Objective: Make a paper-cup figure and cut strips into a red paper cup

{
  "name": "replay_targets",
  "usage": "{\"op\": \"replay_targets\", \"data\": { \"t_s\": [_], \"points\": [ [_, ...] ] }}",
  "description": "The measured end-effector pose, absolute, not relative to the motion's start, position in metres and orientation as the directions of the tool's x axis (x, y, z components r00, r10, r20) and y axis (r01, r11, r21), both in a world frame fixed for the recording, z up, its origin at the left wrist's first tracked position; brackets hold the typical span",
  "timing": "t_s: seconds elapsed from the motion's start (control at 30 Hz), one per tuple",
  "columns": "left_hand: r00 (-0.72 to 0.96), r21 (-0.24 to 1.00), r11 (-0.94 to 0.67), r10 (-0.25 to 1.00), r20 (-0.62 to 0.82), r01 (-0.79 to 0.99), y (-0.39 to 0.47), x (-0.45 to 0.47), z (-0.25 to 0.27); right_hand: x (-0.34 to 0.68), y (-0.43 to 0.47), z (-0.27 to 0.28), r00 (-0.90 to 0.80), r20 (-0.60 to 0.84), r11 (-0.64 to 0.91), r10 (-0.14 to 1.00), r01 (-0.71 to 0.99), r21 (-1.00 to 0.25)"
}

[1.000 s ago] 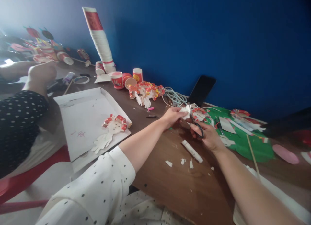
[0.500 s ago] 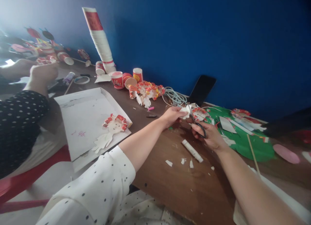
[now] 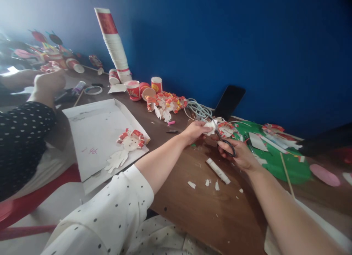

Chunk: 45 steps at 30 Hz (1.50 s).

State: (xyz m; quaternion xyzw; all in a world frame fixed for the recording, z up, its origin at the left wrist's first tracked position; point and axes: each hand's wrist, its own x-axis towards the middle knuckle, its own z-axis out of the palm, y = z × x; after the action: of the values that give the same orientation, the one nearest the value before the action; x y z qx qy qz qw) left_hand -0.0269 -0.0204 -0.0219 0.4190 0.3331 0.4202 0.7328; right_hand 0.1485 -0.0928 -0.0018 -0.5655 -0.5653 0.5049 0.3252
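My left hand (image 3: pixel 195 133) pinches a small piece of white paper (image 3: pixel 211 126) above the brown table (image 3: pixel 192 196). Black-handled scissors (image 3: pixel 227 145) are gripped in my right hand (image 3: pixel 238 154), their blades at the right edge of that paper. Whether the blades are fully closed is too small to tell. Just behind the paper lies a red-and-white paper figure (image 3: pixel 227 129). Below my hands, a white tube (image 3: pixel 218 171) and several white paper scraps (image 3: pixel 207 182) rest on the tabletop.
A shallow white box lid (image 3: pixel 93 137) at left holds a paper doll (image 3: pixel 129 145). Along the blue wall stand a tall cup stack (image 3: pixel 115 46), red cups (image 3: pixel 132 90), a cord bundle (image 3: pixel 199 110) and a phone (image 3: pixel 229 101). Green sheet (image 3: pixel 291 167) at right; a co-worker's hand (image 3: pixel 49 82) at left.
My right hand and the scissors have shifted very slightly right and down. The left hand still pinches the paper in nearly the same place.
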Motion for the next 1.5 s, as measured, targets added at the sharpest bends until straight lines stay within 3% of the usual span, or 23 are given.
{"op": "replay_targets", "data": {
  "t_s": [0.27, 0.6, 0.77, 0.87, 1.23, 1.5],
  "points": [
    [0.223, 0.925, 0.188, 0.968, -0.117, -0.331, -0.014, -0.025, -0.027, 0.141, -0.091, -0.003, -0.172, -0.237, -0.163, 0.956, 0.361, -0.918],
    [-0.011, 0.949, 0.112, 0.993, -0.121, -0.296, -0.009, -0.029, -0.029, 0.142, -0.088, -0.005, -0.020, -0.272, -0.247, 0.962, 0.364, -0.898],
    [0.090, 0.970, 0.057, 0.995, -0.036, -0.238, -0.010, -0.022, -0.036, 0.137, -0.087, -0.006, 0.184, 0.021, -0.024, 0.983, 0.239, -0.971],
    [0.177, 0.979, 0.057, 0.984, -0.022, -0.195, -0.015, -0.017, -0.039, 0.135, -0.086, -0.009, 0.220, 0.136, 0.103, 0.966, 0.156, -0.982],
    [0.342, 0.987, 0.048, 0.940, 0.007, -0.153, -0.029, -0.014, -0.033, 0.140, -0.082, -0.017, 0.225, 0.153, 0.114, 0.962, 0.177, -0.977],
    [0.376, 0.998, -0.064, 0.924, 0.065, -0.015, -0.033, -0.013, -0.029, 0.133, -0.083, -0.013, 0.331, 0.073, 0.059, 0.941, 0.053, -0.997]
  ]
}}
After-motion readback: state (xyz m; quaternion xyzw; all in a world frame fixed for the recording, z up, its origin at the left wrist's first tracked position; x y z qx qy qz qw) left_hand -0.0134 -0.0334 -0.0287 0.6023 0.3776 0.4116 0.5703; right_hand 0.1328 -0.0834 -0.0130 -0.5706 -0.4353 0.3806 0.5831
